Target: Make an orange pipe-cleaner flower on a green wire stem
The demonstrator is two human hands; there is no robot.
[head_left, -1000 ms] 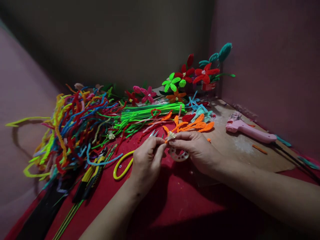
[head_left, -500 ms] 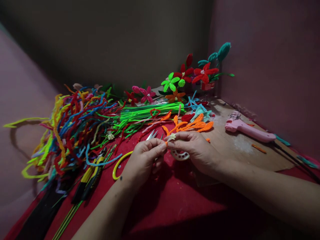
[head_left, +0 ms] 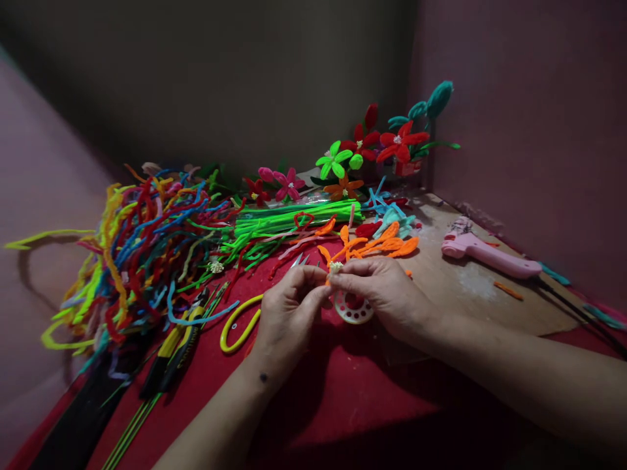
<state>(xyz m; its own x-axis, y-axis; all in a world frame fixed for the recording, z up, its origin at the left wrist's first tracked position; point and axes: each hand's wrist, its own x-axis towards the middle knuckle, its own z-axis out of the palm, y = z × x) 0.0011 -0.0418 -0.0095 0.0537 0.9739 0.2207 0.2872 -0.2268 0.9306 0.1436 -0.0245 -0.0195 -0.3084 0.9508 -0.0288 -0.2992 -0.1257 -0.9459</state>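
Note:
In front of me my left hand (head_left: 294, 303) and my right hand (head_left: 382, 287) meet, both closed in a pinch. Between their fingertips is a small bunch of pale yellow flower stamens (head_left: 336, 266), with a bit of orange fuzzy pipe cleaner showing at its base. Fingers cover most of this piece. Below my right hand lies a white spool (head_left: 353, 313) with holes round its face. Yellow-handled scissors (head_left: 240, 324) rest beside my left hand, their blades partly hidden behind it. Just beyond my fingers lie orange pipe-cleaner petals (head_left: 392, 245).
At left is a tangled heap of coloured pipe cleaners (head_left: 151, 241), with pliers (head_left: 174, 352) before it. Green pipe cleaners (head_left: 298, 219) lie at the centre. Finished flowers (head_left: 401, 140) stand behind. A pink glue gun (head_left: 490, 254) lies on a board (head_left: 441, 313) at right.
My left hand has turned and shifted slightly right, its thumb now closer to my right fingers. More of the white spool and the scissors' handle shows. The stamens stay pinched.

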